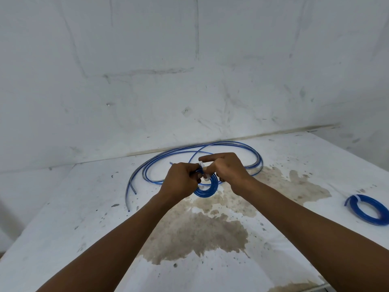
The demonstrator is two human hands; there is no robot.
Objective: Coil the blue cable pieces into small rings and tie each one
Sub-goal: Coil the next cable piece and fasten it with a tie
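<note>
Blue ring [205, 187] upright between both hands, facing camera

Glossy blue plastic cable [205, 191]; stained matt table [84, 218]

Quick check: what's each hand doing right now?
Left hand: fingers curled, gripping the small blue coil at its top.
Right hand: pinching the white tie on that coil, index finger extended.

Both arms reach forward, left hand [181, 180] and right hand [228, 169] close together, fingers curled, pinching.
</note>
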